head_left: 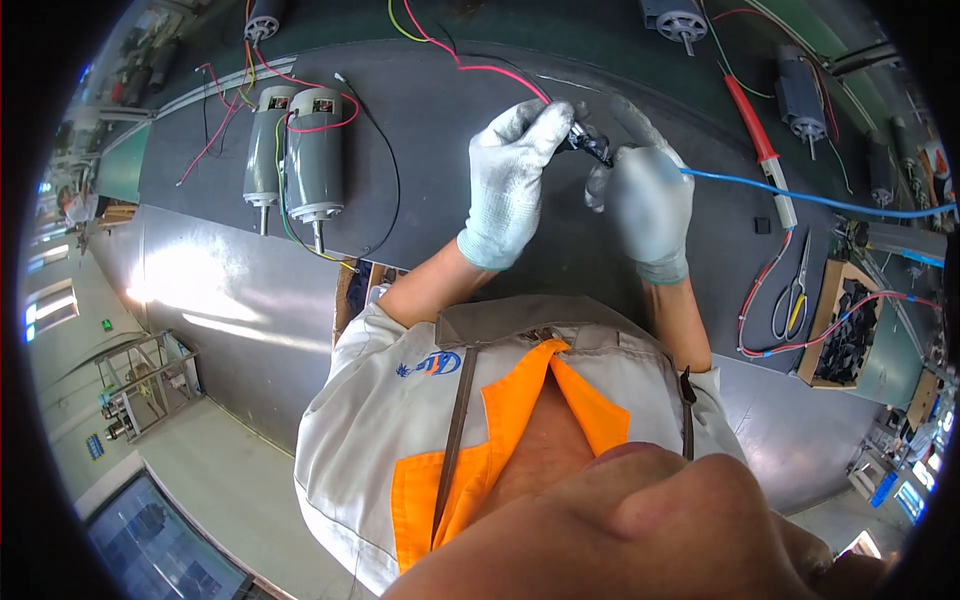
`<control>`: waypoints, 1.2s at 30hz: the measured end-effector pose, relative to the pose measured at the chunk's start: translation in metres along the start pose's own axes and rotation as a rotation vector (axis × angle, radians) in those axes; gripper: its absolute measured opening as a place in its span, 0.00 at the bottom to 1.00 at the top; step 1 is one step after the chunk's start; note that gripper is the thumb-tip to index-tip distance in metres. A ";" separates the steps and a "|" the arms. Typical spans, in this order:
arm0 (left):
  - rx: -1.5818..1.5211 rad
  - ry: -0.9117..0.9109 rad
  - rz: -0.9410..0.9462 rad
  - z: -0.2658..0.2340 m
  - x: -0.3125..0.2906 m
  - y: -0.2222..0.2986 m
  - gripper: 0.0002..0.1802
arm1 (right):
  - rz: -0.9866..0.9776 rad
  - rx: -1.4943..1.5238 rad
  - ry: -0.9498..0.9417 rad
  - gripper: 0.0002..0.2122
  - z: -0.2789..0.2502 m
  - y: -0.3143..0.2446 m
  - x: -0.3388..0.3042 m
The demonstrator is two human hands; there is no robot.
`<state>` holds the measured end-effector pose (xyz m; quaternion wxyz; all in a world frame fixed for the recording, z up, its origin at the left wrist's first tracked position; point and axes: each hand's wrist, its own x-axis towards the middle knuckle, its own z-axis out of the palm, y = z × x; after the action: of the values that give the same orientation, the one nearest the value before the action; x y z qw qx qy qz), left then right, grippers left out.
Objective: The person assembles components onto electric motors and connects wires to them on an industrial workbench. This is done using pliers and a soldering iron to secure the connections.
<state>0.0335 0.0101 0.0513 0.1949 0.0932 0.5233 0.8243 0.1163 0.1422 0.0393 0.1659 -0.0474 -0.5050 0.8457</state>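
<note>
My left hand point(508, 180), in a white work glove, pinches a small black-wrapped piece point(585, 142) where a pair of wires, one red point(505, 73) and one black, runs in from the far side. Close by on its right is my gloved right hand point(650, 205), fingers curled toward the black tip. Its back is blurred, and whatever it grips is hidden. A blue cord or hose point(800, 195) leads from behind this hand to the right edge. Both hands are above the dark bench point(430, 130).
Two grey motors point(316, 150) with loose wires lie at left; more motors point(800, 100) are at the far right. A red-and-white handheld tool point(755, 125) with a wrapped cable, scissors point(793, 300) and a box of black pieces point(848, 325) are on the right.
</note>
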 end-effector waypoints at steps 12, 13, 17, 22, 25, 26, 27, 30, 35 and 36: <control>-0.335 -0.152 -0.237 0.008 0.006 -0.018 0.19 | 0.119 -0.317 -0.134 0.38 -0.047 -0.031 -0.014; -0.300 -0.134 -0.228 0.004 0.005 -0.020 0.18 | 0.089 -0.755 -0.153 0.39 -0.062 -0.055 -0.016; -0.341 -0.136 -0.211 0.005 0.004 -0.013 0.17 | -0.190 -2.023 0.418 0.25 -0.169 -0.094 -0.018; -0.362 -0.094 -0.229 0.000 -0.001 -0.007 0.17 | -0.236 -1.811 0.325 0.21 -0.238 -0.073 -0.010; -0.411 -0.071 -0.206 -0.016 -0.002 -0.002 0.16 | -0.088 -1.543 0.260 0.20 -0.151 -0.078 -0.012; -0.408 -0.072 -0.217 -0.017 -0.001 0.000 0.16 | -0.140 -1.420 0.194 0.21 -0.139 -0.069 -0.005; -0.408 -0.070 -0.233 -0.020 -0.002 0.002 0.16 | -0.180 -1.298 0.127 0.21 -0.125 -0.061 0.004; -0.391 -0.084 -0.223 -0.019 -0.002 0.006 0.19 | -0.057 -1.021 -0.032 0.20 -0.068 -0.040 0.075; -0.385 -0.098 -0.190 -0.024 0.003 0.013 0.20 | 0.090 -0.739 -0.293 0.27 -0.030 0.014 0.209; -0.378 -0.075 -0.191 -0.024 0.004 0.015 0.20 | 0.084 -0.765 -0.273 0.25 -0.016 0.025 0.227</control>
<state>0.0182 -0.0138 0.0538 0.3056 0.0354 0.3580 0.8816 -0.0993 0.2191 0.0301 0.0328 -0.0136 -0.7982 0.6013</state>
